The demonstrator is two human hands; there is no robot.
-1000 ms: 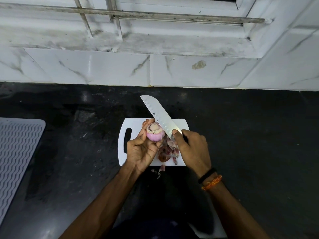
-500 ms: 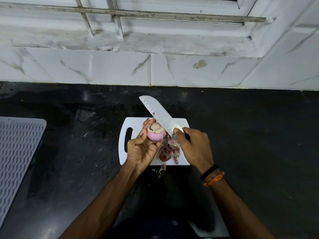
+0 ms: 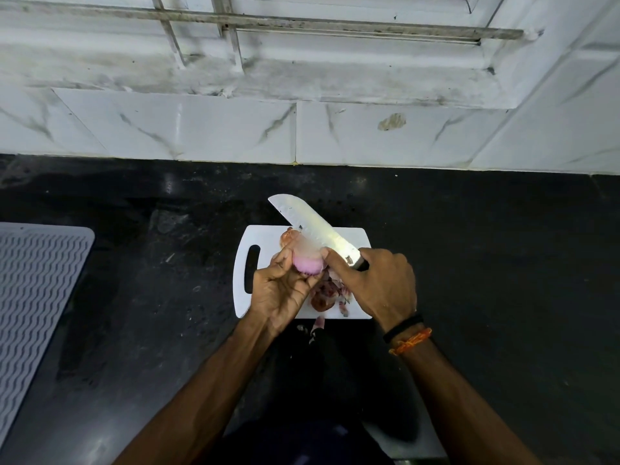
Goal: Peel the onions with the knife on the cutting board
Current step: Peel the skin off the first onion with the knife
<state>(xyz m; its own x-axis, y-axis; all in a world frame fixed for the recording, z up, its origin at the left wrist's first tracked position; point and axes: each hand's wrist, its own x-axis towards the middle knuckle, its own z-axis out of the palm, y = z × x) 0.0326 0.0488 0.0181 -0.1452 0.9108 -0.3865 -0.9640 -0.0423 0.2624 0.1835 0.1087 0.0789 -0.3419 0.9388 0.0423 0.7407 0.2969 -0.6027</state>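
Nearest me, a few peel scraps (image 3: pixel 318 322) lie on the dark surface (image 3: pixel 503 263) just off the cutting board (image 3: pixel 268 238). Above the board the left hand (image 3: pixel 280 290) has its grip curled round the onion (image 3: pixel 307 263), and the right hand (image 3: pixel 375 283) is clamped on the knife (image 3: pixel 312 223) handle, thumb against the onion. Half a second ago the cut face showed clear of the steel; now the blade lies across it and a pale layer looks to be lifting. I'd judge another strip is coming away. More skins (image 3: pixel 327 292) are heaped beneath.
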